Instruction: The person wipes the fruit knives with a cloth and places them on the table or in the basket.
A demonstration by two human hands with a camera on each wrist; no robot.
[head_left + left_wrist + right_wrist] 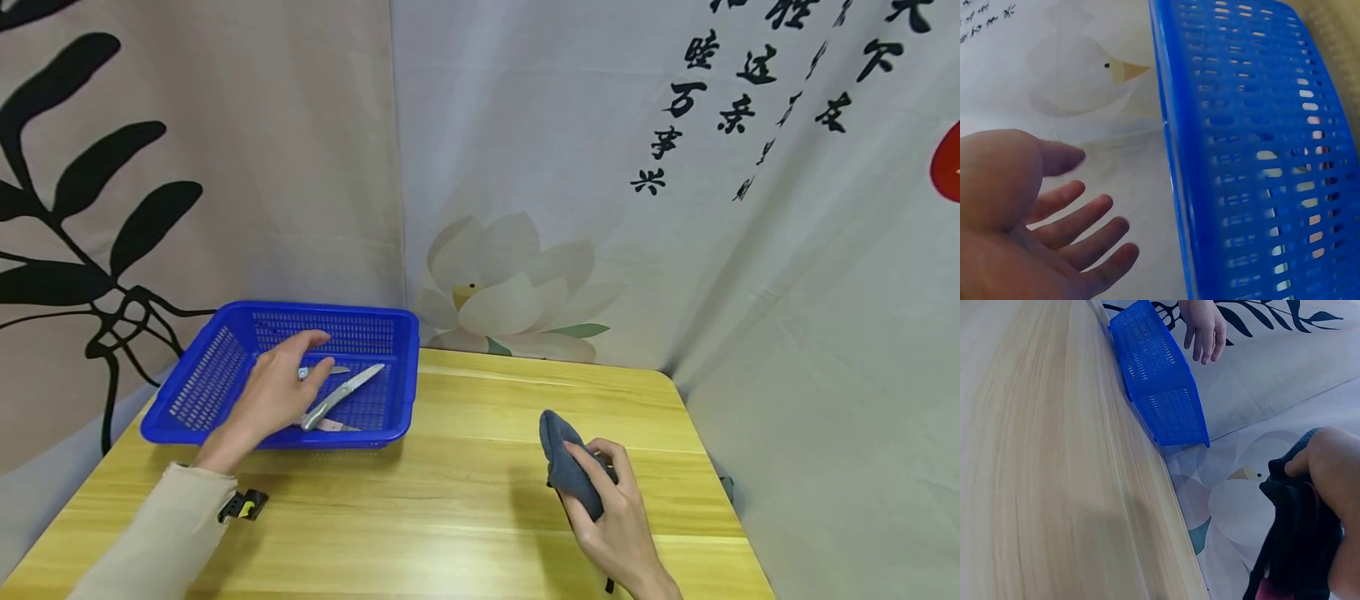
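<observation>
Above a blue plastic basket (408,375), my left hand (277,383) hangs with its fingers loosely spread and nothing held; the left wrist view shows its bare palm (997,256) beside the basket wall (1175,156). Inside the basket lies a knife with a grey handle (321,412). A second, smaller blade (340,369) shows partly behind my fingers, and a pale flat piece (336,426) lies near the front wall. Over the table's right side my right hand (618,517) grips a folded dark grey-blue cloth (566,458). What the cloth may wrap is hidden.
The light wooden table (450,500) carries the basket at its back left. Fabric curtains (525,125) printed with leaves, a flower and black characters hang behind and at the right. A black band with a small device (243,505) sits at my left wrist.
</observation>
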